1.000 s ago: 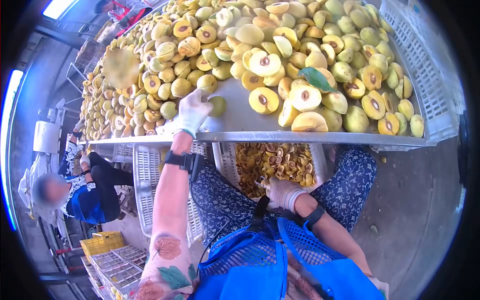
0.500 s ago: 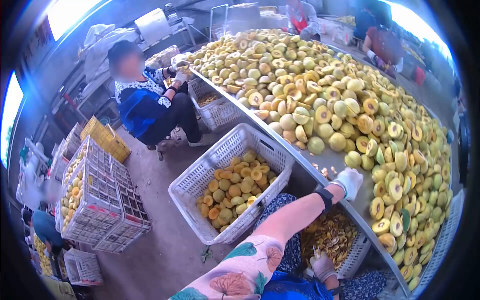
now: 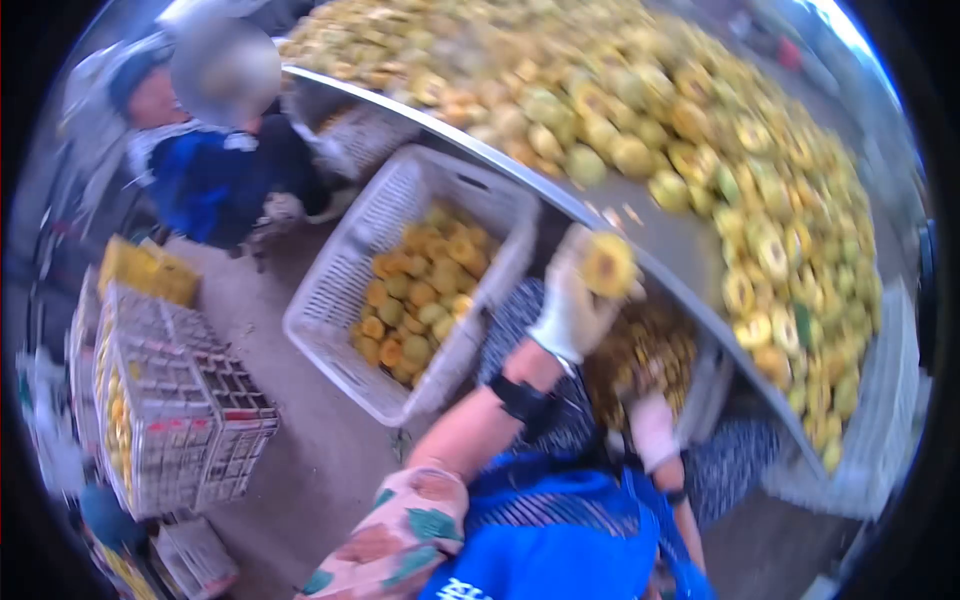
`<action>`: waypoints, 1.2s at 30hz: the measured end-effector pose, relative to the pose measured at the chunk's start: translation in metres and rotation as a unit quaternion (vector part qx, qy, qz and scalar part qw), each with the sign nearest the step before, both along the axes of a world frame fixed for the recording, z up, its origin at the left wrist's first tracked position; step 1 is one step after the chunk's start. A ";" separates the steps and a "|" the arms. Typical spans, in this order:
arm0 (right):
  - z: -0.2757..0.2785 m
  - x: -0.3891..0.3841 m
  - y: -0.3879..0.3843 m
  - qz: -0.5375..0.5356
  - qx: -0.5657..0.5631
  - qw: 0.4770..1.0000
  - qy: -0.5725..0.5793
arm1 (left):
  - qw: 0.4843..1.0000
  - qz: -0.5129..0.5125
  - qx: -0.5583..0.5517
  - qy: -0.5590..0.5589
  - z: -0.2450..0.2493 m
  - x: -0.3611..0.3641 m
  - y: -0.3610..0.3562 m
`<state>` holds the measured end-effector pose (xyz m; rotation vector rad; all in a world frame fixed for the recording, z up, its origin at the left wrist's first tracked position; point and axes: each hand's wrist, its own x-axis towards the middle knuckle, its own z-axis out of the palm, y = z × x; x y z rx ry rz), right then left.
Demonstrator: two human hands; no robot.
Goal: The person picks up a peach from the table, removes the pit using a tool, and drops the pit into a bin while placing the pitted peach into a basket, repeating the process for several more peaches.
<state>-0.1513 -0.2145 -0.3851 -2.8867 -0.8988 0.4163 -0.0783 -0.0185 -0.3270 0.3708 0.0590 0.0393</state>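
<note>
My gloved left hand (image 3: 580,305) holds a halved yellow fruit (image 3: 607,265), its cut face showing, near the metal table's edge (image 3: 660,268). Lower down, my gloved right hand (image 3: 652,425) is over a crate of fruit scraps (image 3: 655,350); its fingers are smeared by motion, and what they hold cannot be made out. A large heap of halved yellow-green fruit (image 3: 770,250) covers much of the table. Left of my left hand stands a white plastic crate (image 3: 345,290) with fruit halves (image 3: 420,300) inside.
A co-worker in blue (image 3: 200,190) sits at the upper left beside another crate (image 3: 365,140). Stacked white crates (image 3: 170,400) and a yellow crate (image 3: 150,270) stand at the left. A crate (image 3: 195,555) is at the bottom left.
My left hand has moved off the tabletop, left and up in the picture, and now has a fruit half. The view has tilted down, and my right hand appears higher in it.
</note>
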 end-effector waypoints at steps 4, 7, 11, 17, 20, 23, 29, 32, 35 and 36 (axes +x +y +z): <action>0.043 -0.007 0.007 0.016 0.164 0.965 -0.205 | 0.997 0.018 -0.011 0.070 0.020 -0.041 -0.011; 0.070 -0.015 0.023 -0.014 0.261 0.947 -0.188 | 0.999 0.021 0.011 0.048 0.019 -0.055 -0.024; 0.072 -0.016 0.036 -0.137 0.293 0.940 -0.110 | 0.996 0.031 0.057 0.059 0.028 -0.069 -0.041; 0.084 -0.021 0.033 -0.081 0.218 0.965 -0.117 | 0.988 0.056 0.114 0.092 0.043 -0.077 -0.054; 0.081 -0.022 0.037 -0.089 0.211 0.967 -0.111 | 0.980 0.055 0.148 0.121 0.038 -0.075 -0.049; 0.083 -0.024 0.039 -0.100 0.219 0.969 -0.051 | 0.970 0.005 0.204 0.133 0.037 -0.074 -0.038; 0.046 -0.015 0.031 -0.089 0.243 0.965 0.041 | 0.978 -0.039 0.205 0.020 0.024 -0.085 -0.031; 0.057 -0.019 0.052 -0.132 0.472 0.864 0.117 | 0.947 0.171 0.256 0.095 0.015 -0.080 -0.045; 0.048 -0.012 0.057 -0.155 0.250 0.953 0.068 | 0.944 0.186 0.231 0.146 0.014 -0.076 -0.039; 0.054 -0.016 0.060 -0.135 0.356 0.918 0.111 | 0.948 0.160 0.228 0.153 0.015 -0.077 -0.035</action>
